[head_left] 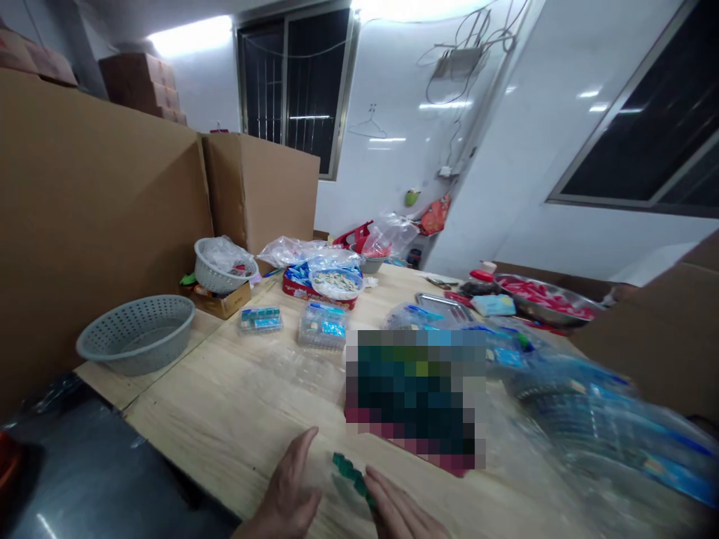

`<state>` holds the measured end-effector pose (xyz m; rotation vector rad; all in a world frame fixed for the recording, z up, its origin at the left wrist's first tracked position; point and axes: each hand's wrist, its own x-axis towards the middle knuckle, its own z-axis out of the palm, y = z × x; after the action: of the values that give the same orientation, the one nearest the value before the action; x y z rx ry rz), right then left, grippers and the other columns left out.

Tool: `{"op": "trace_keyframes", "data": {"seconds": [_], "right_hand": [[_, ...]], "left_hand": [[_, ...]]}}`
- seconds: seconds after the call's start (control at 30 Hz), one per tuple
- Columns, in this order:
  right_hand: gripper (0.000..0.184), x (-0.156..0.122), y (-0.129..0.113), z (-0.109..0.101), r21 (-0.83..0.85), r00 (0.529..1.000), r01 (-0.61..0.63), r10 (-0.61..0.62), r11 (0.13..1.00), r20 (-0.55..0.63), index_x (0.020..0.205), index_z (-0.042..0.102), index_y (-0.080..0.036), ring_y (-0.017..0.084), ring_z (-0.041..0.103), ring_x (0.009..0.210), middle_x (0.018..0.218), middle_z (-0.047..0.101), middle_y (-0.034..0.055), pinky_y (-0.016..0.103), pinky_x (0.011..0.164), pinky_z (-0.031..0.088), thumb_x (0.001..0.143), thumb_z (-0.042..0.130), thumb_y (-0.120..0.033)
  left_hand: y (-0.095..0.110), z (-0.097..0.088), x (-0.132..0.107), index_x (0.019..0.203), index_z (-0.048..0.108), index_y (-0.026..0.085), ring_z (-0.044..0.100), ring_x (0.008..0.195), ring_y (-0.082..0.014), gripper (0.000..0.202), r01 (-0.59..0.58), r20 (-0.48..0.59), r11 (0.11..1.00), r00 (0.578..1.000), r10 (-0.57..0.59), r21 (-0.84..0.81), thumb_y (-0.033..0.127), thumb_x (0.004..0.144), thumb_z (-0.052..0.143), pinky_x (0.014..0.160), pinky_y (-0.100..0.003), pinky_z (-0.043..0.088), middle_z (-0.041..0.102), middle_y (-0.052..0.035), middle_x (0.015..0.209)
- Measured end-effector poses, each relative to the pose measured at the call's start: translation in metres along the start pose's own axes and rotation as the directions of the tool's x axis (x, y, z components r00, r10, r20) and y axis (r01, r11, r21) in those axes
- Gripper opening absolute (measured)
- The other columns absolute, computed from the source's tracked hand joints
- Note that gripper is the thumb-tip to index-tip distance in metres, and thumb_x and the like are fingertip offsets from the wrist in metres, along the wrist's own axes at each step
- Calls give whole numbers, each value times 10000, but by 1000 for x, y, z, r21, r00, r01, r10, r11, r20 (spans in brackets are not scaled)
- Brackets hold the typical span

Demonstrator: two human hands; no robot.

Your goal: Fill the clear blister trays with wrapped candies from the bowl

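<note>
Near the table's front edge, my left hand point(289, 486) has its thumb and fingers apart, with nothing between them. My right hand point(401, 509) has its fingers close together against a short row of small dark green pieces point(351, 474). The lower end of that row goes in behind the fingers, and the thumb is hidden. Just beyond my right hand lies a pixelated dark green area with a red edge point(413, 397); I cannot make out what it is.
A grey perforated basket point(138, 337) stands at the left edge. Clear plastic boxes point(324, 327) sit mid-table, with a red tin point(320, 288) behind. Blurred clear packs point(607, 412) line the right side, near a metal bowl point(544, 296) of pink pieces. Cardboard point(101, 195) walls the left.
</note>
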<state>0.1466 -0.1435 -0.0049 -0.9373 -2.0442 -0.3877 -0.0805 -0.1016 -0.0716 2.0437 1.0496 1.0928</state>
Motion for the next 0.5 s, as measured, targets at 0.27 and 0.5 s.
{"op": "trace_keyframes", "data": {"seconds": [0.27,0.5], "right_hand": [[671,68,31,-17,196,996,-81,72,977,55,1429,372,-293,250,671,1010,1190,658,60,346,849,590,828,533,-40],[506,109,82,23,309,997,-71,62,948,39,1311,513,-243,227,647,1060,1152,679,82,355,899,552,841,482,-60]], "left_hand": [[27,-35,101,841,693,141,656,788,-188,173,215,-59,805,954,-295,-552,249,708,721,761,-283,522,713,-84,831],[21,-78,187,757,690,144,644,980,-220,147,114,-107,776,968,-227,-620,211,640,750,852,-296,489,687,-120,1087]]}}
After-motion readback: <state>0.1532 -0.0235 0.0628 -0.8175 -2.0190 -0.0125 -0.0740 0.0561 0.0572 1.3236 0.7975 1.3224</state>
